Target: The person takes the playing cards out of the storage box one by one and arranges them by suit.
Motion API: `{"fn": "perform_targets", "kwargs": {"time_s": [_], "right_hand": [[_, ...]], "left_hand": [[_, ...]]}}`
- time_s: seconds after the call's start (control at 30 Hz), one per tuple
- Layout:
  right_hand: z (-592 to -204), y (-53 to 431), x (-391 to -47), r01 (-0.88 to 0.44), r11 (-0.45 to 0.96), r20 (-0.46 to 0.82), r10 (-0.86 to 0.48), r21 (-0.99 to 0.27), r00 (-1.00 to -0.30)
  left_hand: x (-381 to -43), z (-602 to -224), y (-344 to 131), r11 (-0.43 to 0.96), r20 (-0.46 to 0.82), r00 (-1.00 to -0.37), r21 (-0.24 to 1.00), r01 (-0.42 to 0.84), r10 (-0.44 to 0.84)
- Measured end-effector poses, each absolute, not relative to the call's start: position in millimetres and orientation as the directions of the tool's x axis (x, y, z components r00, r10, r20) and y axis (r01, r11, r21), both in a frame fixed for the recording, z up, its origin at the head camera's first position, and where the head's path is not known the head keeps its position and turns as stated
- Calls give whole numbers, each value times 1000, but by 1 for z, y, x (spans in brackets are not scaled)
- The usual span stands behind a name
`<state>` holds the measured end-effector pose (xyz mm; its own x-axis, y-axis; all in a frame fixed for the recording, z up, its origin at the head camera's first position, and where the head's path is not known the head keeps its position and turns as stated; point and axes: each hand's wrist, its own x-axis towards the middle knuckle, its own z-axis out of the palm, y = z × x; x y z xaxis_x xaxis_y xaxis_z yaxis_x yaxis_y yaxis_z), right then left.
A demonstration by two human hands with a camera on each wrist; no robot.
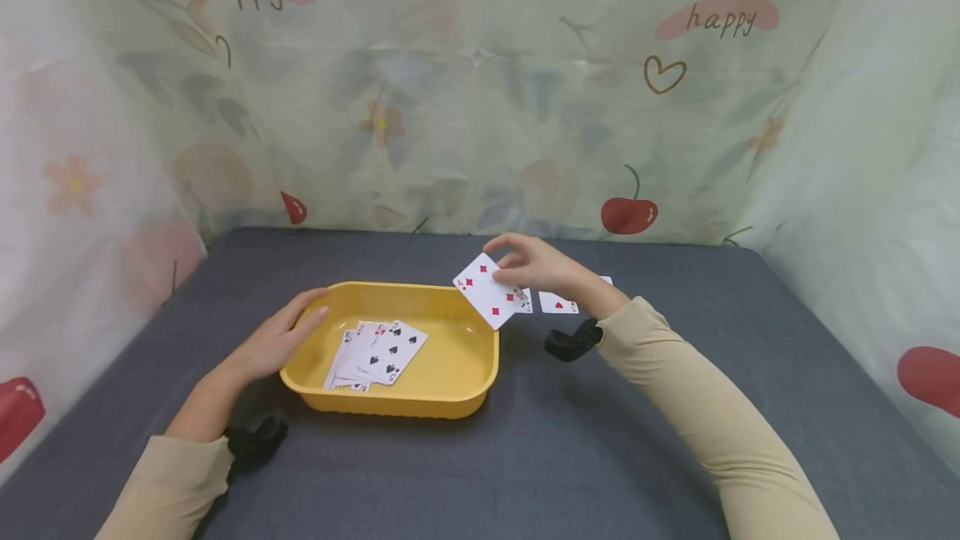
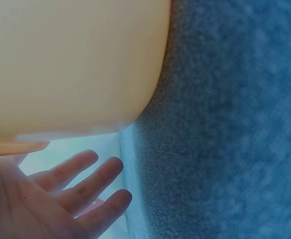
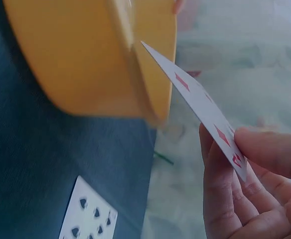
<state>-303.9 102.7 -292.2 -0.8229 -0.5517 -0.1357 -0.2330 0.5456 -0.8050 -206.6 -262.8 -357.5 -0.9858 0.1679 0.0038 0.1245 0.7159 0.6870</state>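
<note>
Head view, tray: a yellow tray (image 1: 450, 357) sits on the dark worktop (image 1: 525, 473), left of its middle and toward the back edge.
Head view, inside the tray: only here do the overlapping cards show, lying toward the left end, with a five of spades (image 1: 395, 352) face up.
Head view, right hand: thumb and fingertips of the right hand (image 1: 536, 265) pinch a four of diamonds (image 1: 476, 294) by one end; the card appears at the tray's back right corner.
Head view, left hand: the left hand (image 1: 277, 338) rests at the tray's back left corner, fingers extended, thumb over the rim.
Head view, beyond the right wrist: a hearts card (image 1: 555, 304) lies partly hidden.
Left wrist view, fingers: three fingers, unseen from the head, spread loosely outside the tray wall, nearly straight and holding nothing; how firmly the rest press the rim cannot be told.
Right wrist view, held card: the four of diamonds slants nearly edge-on between thumb and fingers, its far corner by the rim; contact cannot be told.
Right wrist view, worktop: a spades card (image 3: 88, 214) lies near the tray, its pips clearer here.
</note>
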Motion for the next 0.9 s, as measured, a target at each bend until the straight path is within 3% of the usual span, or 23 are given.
{"fn": "perform_targets", "kwargs": {"time_s": [0.33, 0.9], "right_hand": [[-307, 145, -311, -140, 557, -129, -416, -819, -900], [-338, 214, -329, 2, 540, -122, -187, -842, -975]], "left_hand": [[-207, -359, -264, 713, -2, -986, 691, 119, 167], [-206, -356, -262, 716, -1, -985, 688, 123, 170]]}}
